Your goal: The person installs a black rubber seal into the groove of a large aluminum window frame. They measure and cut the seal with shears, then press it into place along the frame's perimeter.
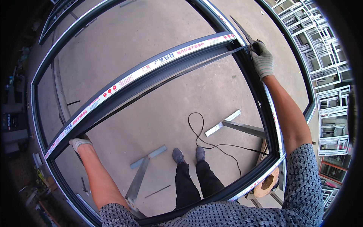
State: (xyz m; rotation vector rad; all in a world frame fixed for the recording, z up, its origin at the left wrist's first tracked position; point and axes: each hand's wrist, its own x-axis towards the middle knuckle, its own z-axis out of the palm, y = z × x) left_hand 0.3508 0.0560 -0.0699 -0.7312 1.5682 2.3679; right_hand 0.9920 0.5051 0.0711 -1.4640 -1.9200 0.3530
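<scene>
- Left hand: fingers hidden beneath the crossbar; their grip cannot be told.
- Black strip: left end lost near that hand.
- Scissors: handles partly covered by the right hand.
- Frame: far side cut off by the top edge; near left corner behind the sleeve.
- Left stand: near end hidden under the frame.
- Cord: right end goes out of sight behind the frame.
- Clutter at left: too dark and blurred to tell.
</scene>
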